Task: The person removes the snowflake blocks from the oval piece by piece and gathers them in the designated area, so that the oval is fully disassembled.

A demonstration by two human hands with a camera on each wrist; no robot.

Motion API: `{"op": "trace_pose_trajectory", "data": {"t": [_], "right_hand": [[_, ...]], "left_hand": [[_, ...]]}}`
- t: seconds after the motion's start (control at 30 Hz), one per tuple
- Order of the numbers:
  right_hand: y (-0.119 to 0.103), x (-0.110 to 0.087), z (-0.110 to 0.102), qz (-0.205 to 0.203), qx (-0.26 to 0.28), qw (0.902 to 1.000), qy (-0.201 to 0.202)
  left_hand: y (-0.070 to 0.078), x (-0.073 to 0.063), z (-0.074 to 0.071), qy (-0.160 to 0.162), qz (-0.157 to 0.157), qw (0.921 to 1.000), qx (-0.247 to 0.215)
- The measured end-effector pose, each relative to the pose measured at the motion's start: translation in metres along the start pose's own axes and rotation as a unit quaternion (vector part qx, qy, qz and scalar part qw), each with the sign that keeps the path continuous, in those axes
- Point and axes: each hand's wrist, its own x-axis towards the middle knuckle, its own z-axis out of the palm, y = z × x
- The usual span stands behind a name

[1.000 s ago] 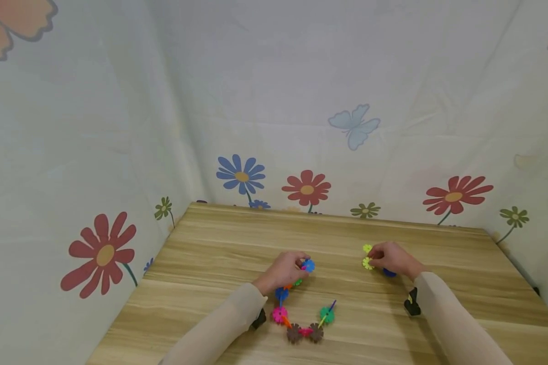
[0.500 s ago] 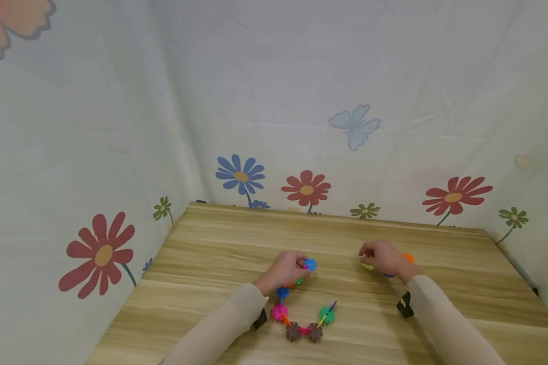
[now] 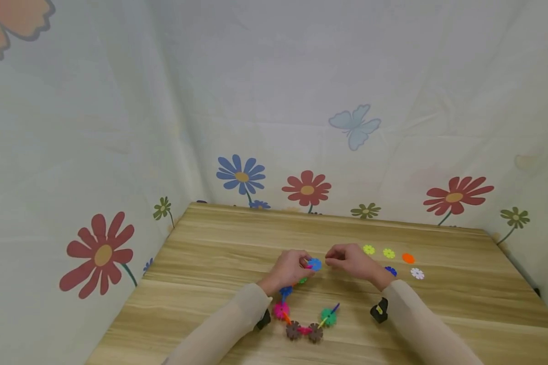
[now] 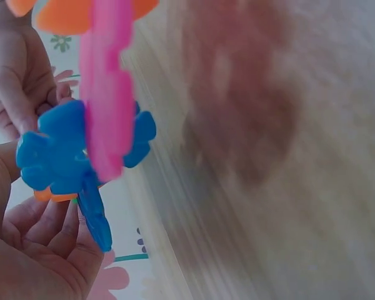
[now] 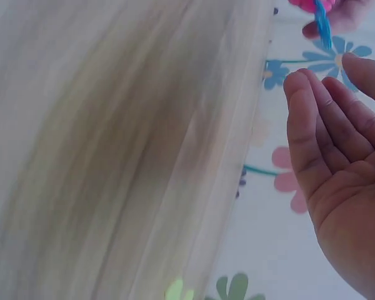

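My left hand (image 3: 288, 269) pinches the upper end of a chain of interlocking flower-shaped plastic discs, close to a light blue disc (image 3: 314, 264). The chain curves down past a pink disc (image 3: 281, 310) and two brown discs to a green disc (image 3: 329, 317) with a purple one edge-on. In the left wrist view a pink disc (image 4: 109, 87) slots into a blue disc (image 4: 59, 150). Just right of the chain's held end is my right hand (image 3: 353, 261). Its fingers are gently bent with the thumb apart, and nothing shows between them in the right wrist view.
Loose discs lie right of the right hand: two yellow discs (image 3: 388, 253), an orange disc (image 3: 408, 258), a white disc (image 3: 417, 274) and a dark blue disc (image 3: 390, 271) partly behind the wrist. A flower-printed curtain (image 3: 274, 126) stands behind the wooden table (image 3: 237, 233).
My right hand has left the yellow discs and moved left, close to the held chain end. The yellow discs now lie side by side. My left hand keeps its hold, barely moved.
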Motion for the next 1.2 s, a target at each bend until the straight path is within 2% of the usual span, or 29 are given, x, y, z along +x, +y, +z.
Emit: {"op": "trace_pose_trajectory", "data": {"t": [0.13,0.4,0.57,0.83,1.0,1.2], "right_hand": [[-0.010,0.002,0.007,0.003,0.044,0.9990,-0.010],[-0.012,0.007,0.013,0.025,0.067,0.9974,-0.002],[-0.014,0.008,0.014,0.013,0.110,0.9939,-0.003],[-0.014,0.008,0.015,0.006,0.135,0.9909,-0.006],[-0.024,0.004,0.011,0.010,0.156,0.9877,-0.007],[-0.035,-0.003,0.004,0.026,0.177,0.9839,-0.009]], "left_hand": [[0.001,0.000,0.001,0.001,0.000,0.9999,-0.015],[0.005,-0.001,0.001,0.004,0.008,0.9998,-0.016],[0.006,0.001,0.001,0.002,0.016,0.9998,-0.012],[0.002,0.000,0.002,0.007,0.011,0.9997,-0.021],[-0.001,-0.001,0.001,0.007,0.006,0.9994,-0.032],[-0.001,-0.002,-0.002,0.016,0.032,0.9991,-0.022]]}}
